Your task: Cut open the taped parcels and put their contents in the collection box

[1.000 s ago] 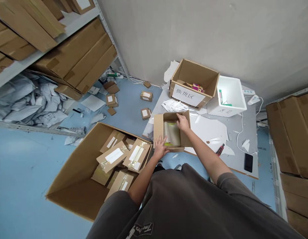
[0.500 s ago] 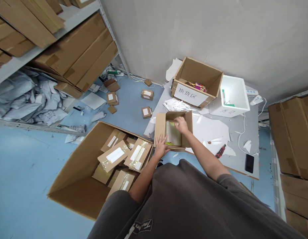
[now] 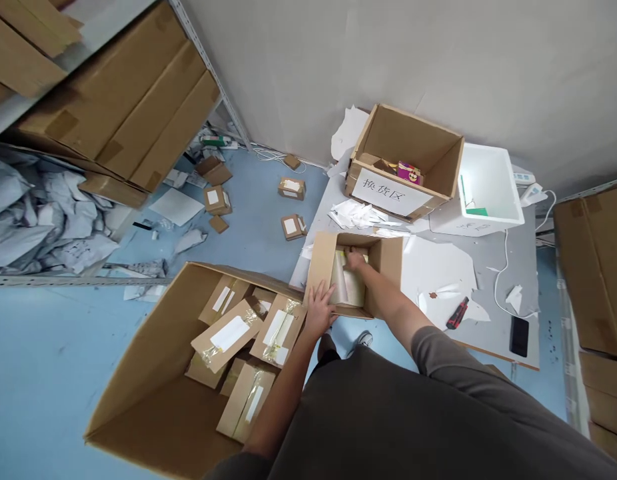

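Note:
A small open cardboard box (image 3: 321,263) stands at the near left corner of the grey table (image 3: 493,320). My left hand (image 3: 319,308) rests on the box's near edge with fingers spread. My right hand (image 3: 356,259) reaches down inside the box, fingers curled on a pale plastic-wrapped packet (image 3: 348,287) with a bit of yellow-green showing. How firmly it grips the packet is hidden by the box wall.
A large floor carton (image 3: 153,347) left of me holds several taped parcels. On the table stand a labelled open carton (image 3: 388,193), a white foam bin (image 3: 493,190), a red cutter (image 3: 457,313), a phone (image 3: 519,336) and paper scraps. Shelving and stacked boxes flank both sides.
My right hand has gone deeper into the small box, pushing the packet down. My view has shifted closer and left. My left hand stays at the box's near edge.

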Demonstrator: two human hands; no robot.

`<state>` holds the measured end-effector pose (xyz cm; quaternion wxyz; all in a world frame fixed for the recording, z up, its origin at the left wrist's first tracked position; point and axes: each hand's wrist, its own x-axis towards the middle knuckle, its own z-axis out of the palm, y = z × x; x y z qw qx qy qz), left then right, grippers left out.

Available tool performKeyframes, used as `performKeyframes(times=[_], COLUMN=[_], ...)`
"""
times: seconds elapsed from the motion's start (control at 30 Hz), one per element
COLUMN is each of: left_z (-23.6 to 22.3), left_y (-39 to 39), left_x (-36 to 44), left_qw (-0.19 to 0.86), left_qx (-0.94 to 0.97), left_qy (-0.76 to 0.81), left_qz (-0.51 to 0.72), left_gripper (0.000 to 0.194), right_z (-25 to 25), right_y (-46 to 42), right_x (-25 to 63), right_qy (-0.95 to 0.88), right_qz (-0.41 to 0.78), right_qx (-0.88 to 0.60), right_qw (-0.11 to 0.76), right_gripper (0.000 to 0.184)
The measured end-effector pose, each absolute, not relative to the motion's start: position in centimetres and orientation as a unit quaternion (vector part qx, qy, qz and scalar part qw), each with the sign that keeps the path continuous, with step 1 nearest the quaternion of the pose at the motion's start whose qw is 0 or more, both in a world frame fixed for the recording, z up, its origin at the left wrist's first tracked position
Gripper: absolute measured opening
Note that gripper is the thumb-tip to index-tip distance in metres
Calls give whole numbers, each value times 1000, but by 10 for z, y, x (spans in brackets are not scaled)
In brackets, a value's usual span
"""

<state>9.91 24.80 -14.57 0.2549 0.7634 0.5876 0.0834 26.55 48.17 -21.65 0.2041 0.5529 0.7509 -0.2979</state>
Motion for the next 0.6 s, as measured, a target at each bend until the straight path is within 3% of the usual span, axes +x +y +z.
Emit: performKeyframes(times=[0.17,0.43,0.6], left_z=[-150,-149,-145], left_y=[247,249,248], left_x=[102,102,102], left_qw=[267,266,257], left_qx=[750,751,753], left_qy=[595,594,595], left_qz=[107,107,110], left_gripper=[6,6,6], right_z=[-229,-228,-201], right_y=[472,512,518], right_x=[262,258,267], right_qy=[758,747,754], right_qz=[-266,-295,-359], right_qx=[563,529,502], right_qw=[196,274,224], right_gripper=[76,69,67])
